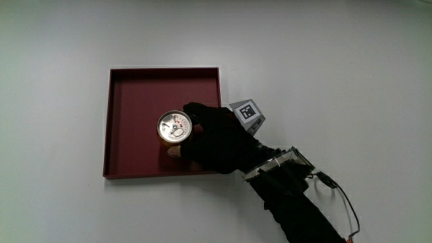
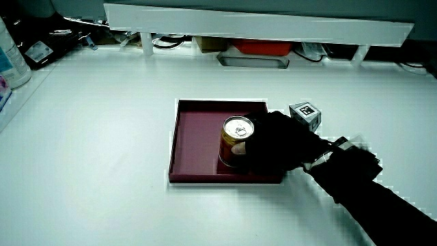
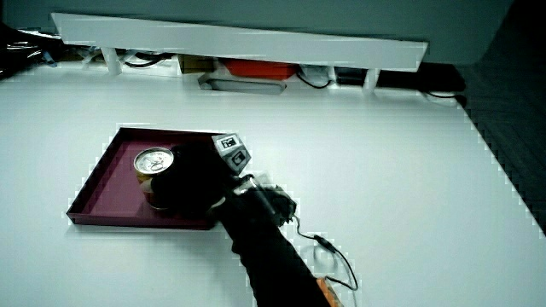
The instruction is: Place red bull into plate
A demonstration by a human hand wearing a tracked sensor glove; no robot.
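Observation:
A Red Bull can (image 1: 174,127) stands upright inside the dark red square plate (image 1: 135,94), in the part of the plate nearer to the person. Its silver lid faces up in the main view. The hand (image 1: 214,138) in the black glove is wrapped around the side of the can, fingers curled on it, with the patterned cube (image 1: 248,113) on its back. In both side views the can (image 2: 236,141) (image 3: 154,172) rests on the plate floor (image 2: 194,140) (image 3: 111,183) with the hand (image 2: 276,147) (image 3: 192,183) closed around it.
A low white partition (image 2: 259,24) runs along the table's edge farthest from the person, with clutter under it. A cable (image 1: 341,196) trails from the forearm. A white container (image 2: 10,55) stands at the table's edge in a side view.

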